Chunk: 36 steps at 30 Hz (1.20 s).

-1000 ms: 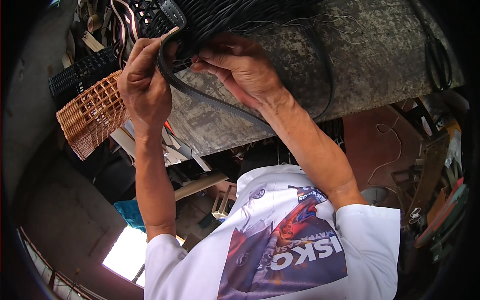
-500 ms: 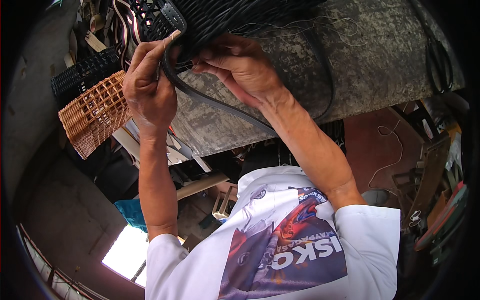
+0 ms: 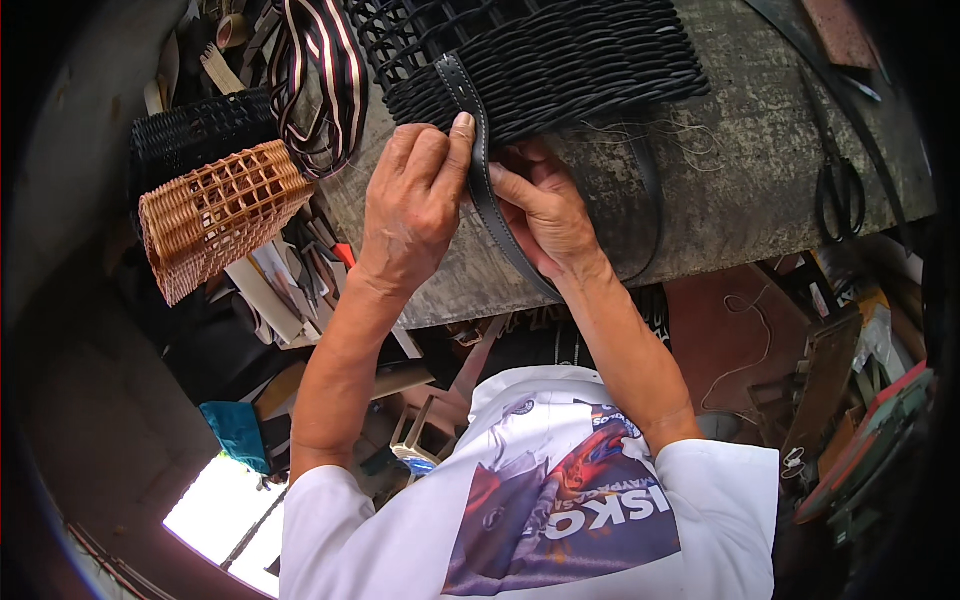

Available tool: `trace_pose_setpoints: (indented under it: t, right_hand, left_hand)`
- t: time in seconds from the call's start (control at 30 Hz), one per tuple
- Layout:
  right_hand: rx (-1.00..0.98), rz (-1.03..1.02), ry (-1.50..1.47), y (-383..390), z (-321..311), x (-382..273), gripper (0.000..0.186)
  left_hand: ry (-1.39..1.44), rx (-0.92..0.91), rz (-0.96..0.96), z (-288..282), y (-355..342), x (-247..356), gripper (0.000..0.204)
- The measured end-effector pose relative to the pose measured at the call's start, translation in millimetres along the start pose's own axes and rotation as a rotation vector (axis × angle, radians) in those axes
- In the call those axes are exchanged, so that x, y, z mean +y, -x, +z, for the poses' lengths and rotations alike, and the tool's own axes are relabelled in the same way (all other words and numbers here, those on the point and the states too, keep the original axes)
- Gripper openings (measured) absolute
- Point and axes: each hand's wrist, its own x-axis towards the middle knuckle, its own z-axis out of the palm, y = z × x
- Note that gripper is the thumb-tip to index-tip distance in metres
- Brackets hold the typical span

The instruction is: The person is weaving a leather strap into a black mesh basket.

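Note:
A black woven basket (image 3: 590, 70) lies at the top of the view, on the worktable. Along its near left corner runs a black stitched strap (image 3: 484, 190), with a row of light stitches and holes; it curves down between my hands. My left hand (image 3: 412, 200) is closed on the strap's left edge, thumb uppermost, just below the basket. On the other side, my right hand (image 3: 545, 210) has its fingers curled under the basket's edge and its thumb close against the strap. What those fingers hold is hidden. Thin pale thread (image 3: 680, 140) trails over the table to the right.
The worn grey worktable (image 3: 740, 180) ends in a near edge below my hands. To the left are a brown woven basket (image 3: 225, 215) and a bundle of striped straps (image 3: 318, 90). Black-handled scissors (image 3: 840, 200) lie at the right, near a long dark strip (image 3: 850, 100).
My left hand has swung away from the raised strap bend and now presses the strap beside the basket. The strap lies flatter, and my right hand has come lower, close beside it.

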Motion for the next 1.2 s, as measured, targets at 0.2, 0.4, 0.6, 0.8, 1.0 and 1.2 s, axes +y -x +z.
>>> trace_pose_setpoints:
  t: [0.2, 0.4, 0.6, 0.8, 1.0, 1.2]
  right_hand:
    - [0.150, 0.087, 0.000, 6.1, 4.4, -5.0, 0.024]
    - [0.168, 0.085, 0.131, -6.8, -2.1, -12.7, 0.022]
    - [0.108, 0.057, 0.232, 7.2, 16.6, -18.6, 0.025]
    - [0.275, 0.050, 0.380, 11.4, 27.5, -18.8, 0.024]
    - [0.339, 0.073, 0.522, 7.6, 22.8, -21.4, 0.018]
    - [0.364, 0.058, 0.585, 1.3, 11.4, -21.8, 0.017]
  left_hand:
    - [-0.003, -0.011, 0.066, -5.3, -0.4, -7.1, 0.053]
    - [-0.052, 0.032, 0.113, -5.8, 1.3, -9.3, 0.049]
    - [-0.001, 0.005, 0.149, -10.0, 4.8, -15.0, 0.055]
    - [0.062, 0.055, 0.186, -11.1, 3.7, -25.3, 0.054]
    - [0.110, 0.033, 0.191, -13.0, 4.0, -30.7, 0.052]
    - [0.135, -0.012, 0.196, -14.8, 2.3, -36.0, 0.051]
